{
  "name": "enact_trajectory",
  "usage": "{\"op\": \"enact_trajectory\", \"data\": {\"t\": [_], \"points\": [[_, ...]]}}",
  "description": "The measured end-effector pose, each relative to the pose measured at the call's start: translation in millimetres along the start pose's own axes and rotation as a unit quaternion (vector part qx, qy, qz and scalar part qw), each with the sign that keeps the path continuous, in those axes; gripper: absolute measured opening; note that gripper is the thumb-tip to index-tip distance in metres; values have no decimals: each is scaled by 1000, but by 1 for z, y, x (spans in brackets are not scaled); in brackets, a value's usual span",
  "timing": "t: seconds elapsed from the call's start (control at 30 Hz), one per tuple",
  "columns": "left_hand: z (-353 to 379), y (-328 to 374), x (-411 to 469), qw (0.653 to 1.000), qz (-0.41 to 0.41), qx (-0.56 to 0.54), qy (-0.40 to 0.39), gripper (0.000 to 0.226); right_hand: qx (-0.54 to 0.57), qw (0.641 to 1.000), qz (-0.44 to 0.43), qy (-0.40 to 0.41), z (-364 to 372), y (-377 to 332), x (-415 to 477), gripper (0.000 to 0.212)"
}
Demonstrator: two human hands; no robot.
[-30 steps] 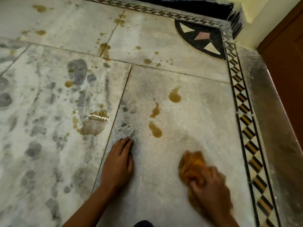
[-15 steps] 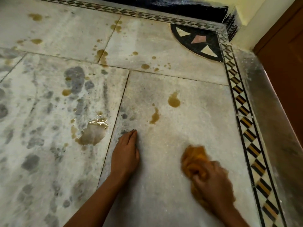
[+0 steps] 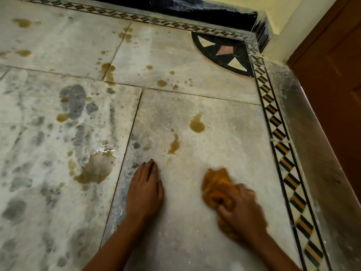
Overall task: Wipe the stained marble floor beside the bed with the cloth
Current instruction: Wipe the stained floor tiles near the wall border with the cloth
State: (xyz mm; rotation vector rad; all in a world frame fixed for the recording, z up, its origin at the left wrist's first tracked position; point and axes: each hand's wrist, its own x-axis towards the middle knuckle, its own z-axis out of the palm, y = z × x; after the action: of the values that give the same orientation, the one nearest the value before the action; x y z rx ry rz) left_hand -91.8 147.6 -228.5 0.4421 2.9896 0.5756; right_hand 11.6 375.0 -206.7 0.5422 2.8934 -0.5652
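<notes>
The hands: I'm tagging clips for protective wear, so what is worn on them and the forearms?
Nothing visible: the left hand and right hand are gloveless, and both forearms show no sleeves, watch or bangles. The left nails look dark, perhaps painted. The right hand is blurred, so small rings cannot be ruled out.

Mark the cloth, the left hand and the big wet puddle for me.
cloth (image 3: 214,182): head view, on the bunched orange fabric at its far end.
left hand (image 3: 145,190): head view, on the back of the hand.
puddle (image 3: 95,171): head view, on its brown middle.
</notes>
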Motion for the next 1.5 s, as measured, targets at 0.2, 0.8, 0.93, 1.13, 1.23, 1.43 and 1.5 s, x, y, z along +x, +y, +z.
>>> {"op": "enact_trajectory", "data": {"t": [0.2,0.8,0.93,1.13,1.23,1.43,1.5], "points": [[-8,-9,9,998,24,50,-9,57,-12,982,149,112,-21,-24,137,47],[-21,-25,15,999,11,34,-21,53,-64,995,41,60,8,-108,161,52],[-25,-27,14,999,-3,24,-25,54,-69,992,-107,-17,30,-145,107,57],[-17,-24,16,1000,4,18,-23,52,-11,1000,-18,-14,-1,-29,49,57],[-14,-19,23,1000,8,18,-19,52,-49,995,63,63,-23,-8,115,52],[-14,-13,69,996,30,65,-47,54,-84,995,34,32,-7,-101,215,58],[-17,-14,81,994,37,85,-64,59,-84,995,-57,13,9,-120,189,53]]}}
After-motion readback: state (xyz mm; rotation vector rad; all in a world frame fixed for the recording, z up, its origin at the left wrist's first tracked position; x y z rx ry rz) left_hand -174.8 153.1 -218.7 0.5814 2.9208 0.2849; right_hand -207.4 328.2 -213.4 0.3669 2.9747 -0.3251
